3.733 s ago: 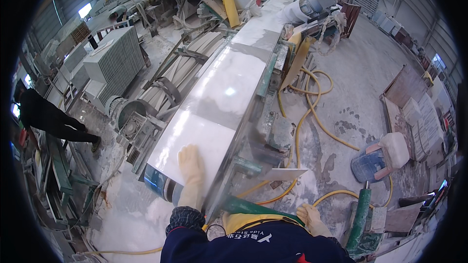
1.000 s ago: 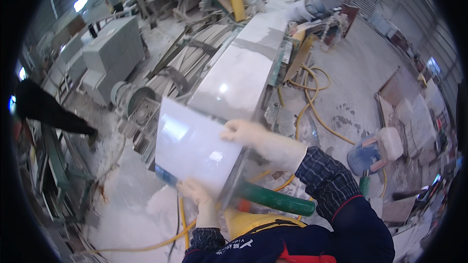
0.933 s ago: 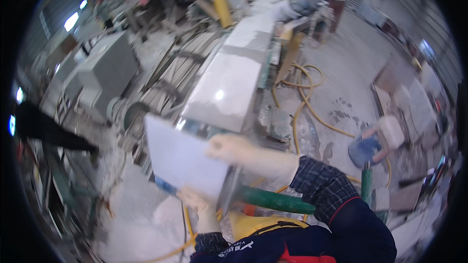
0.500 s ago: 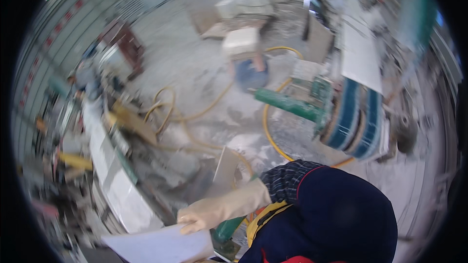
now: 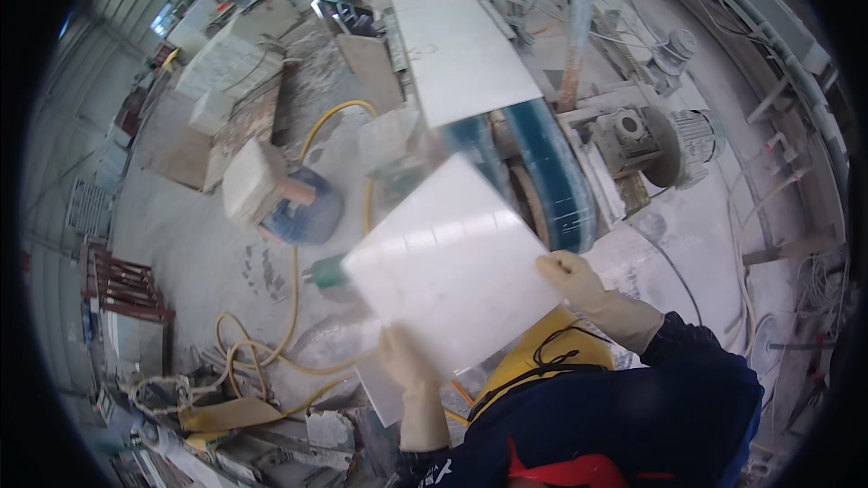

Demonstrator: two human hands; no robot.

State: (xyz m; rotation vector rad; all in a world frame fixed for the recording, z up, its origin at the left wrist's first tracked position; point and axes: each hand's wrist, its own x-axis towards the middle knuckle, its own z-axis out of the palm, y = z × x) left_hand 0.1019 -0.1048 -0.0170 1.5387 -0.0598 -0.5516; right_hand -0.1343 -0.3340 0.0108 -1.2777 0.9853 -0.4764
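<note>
Head view: the person holds a white stone tile (image 5: 452, 267) in the middle of the frame, up in the air in front of their body. A few seconds ago this tile lay flat at the near end of a long work line, and only the left hand rested on it. Then both hands lifted it off, and the person turned away. Now different things sit behind the tile, so it looks like the tile is being carried away from where it lay.

The left hand (image 5: 407, 370), in a pale glove, grips the lower edge of the tile, with the fingers curled up behind it and the thumb side in front. The right hand (image 5: 571, 273), also gloved, pinches the right corner. Both hands are closed on the tile.

The tile is almost square, so it has no clear long side. It sits like a diamond, with one corner pointing to the upper middle of the frame and one to the lower left. Its shiny face looks up at the camera.

Behind it, a big white slab (image 5: 461, 45) lies on a machine at the top of the frame. A blue wheel (image 5: 556, 181) is just right of the tile. A yellow hose (image 5: 294, 307) curls on the dusty floor at the left, near a blue motor (image 5: 307, 212).
</note>
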